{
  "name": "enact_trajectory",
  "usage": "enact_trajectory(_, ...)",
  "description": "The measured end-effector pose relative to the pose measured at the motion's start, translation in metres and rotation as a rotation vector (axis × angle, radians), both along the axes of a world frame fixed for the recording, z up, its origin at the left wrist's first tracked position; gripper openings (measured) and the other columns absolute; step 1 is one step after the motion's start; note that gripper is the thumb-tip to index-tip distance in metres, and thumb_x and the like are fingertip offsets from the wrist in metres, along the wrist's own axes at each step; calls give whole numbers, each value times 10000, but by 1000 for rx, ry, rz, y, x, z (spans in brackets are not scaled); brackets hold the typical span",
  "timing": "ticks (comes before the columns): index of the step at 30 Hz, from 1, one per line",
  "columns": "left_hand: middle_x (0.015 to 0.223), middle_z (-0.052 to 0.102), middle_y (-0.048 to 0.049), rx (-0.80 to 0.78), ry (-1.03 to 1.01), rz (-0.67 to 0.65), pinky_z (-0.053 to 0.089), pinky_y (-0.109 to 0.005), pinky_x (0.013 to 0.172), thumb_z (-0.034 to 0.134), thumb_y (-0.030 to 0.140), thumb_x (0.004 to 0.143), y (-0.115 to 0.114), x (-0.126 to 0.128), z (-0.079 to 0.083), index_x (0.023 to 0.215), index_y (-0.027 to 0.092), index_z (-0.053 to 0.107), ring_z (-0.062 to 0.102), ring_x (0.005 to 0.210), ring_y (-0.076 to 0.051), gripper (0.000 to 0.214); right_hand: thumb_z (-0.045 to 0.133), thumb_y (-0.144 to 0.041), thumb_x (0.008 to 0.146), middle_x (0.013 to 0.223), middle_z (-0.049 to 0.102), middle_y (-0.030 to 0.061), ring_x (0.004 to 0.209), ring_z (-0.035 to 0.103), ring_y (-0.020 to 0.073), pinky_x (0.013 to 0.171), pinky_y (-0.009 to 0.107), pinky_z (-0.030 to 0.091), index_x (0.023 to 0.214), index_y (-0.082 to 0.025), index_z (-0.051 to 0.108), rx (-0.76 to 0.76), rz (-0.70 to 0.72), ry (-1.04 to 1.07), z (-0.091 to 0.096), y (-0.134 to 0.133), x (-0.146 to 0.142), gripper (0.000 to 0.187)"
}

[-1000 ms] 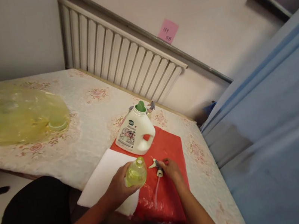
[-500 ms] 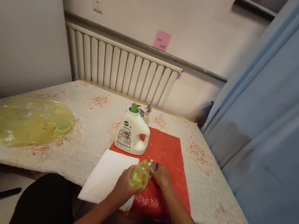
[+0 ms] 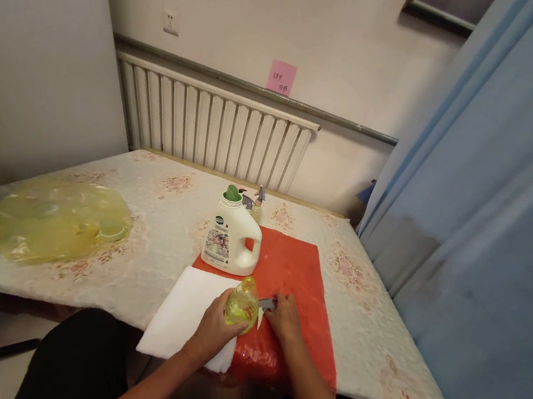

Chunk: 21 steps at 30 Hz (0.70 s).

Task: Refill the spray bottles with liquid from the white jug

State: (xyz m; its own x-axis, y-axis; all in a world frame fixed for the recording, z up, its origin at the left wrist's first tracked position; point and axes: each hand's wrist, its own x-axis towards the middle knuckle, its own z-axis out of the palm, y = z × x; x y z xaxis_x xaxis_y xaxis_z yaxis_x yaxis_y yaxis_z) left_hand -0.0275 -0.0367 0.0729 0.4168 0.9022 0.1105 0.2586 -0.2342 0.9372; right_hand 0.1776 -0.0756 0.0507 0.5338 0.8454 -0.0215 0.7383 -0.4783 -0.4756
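Closed around a clear bottle of yellow liquid (image 3: 241, 307), my left hand (image 3: 215, 330) keeps it tilted over the red sheet (image 3: 298, 256). My right hand (image 3: 284, 319) pinches a small grey and pale spray head (image 3: 266, 304) just right of the bottle, partly covered by my fingers. Beyond both hands a white detergent jug (image 3: 233, 242) stands upright, a green piece set in its mouth. Partly hidden behind the jug is a spray bottle (image 3: 255, 212) with a grey trigger top. A white sheet (image 3: 178, 316) lies under my left wrist and overlaps the red one.
On the left of the flowered tablecloth (image 3: 163, 222) lies a crumpled yellow plastic bag (image 3: 54, 219) with a pale green round cap (image 3: 112, 231) by its edge. A radiator (image 3: 214, 123) runs along the wall behind. A blue curtain (image 3: 481, 213) hangs at the right.
The spray head has come away slightly from the bottle's neck, and more of its grey part shows. Both hands sit slightly further left in the picture, as the view has shifted.
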Motion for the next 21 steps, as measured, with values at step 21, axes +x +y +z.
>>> enact_trajectory(21,1091,699,-39,-7,-135,-239,539,-344,869,737,295,660,-5,51,0,1187,215,560,673,970,-248,561,876,-330,574,845,718,-7,795,716,181,786,323,607,917,-203,676,963,-263,1118,60,-76,65,418)
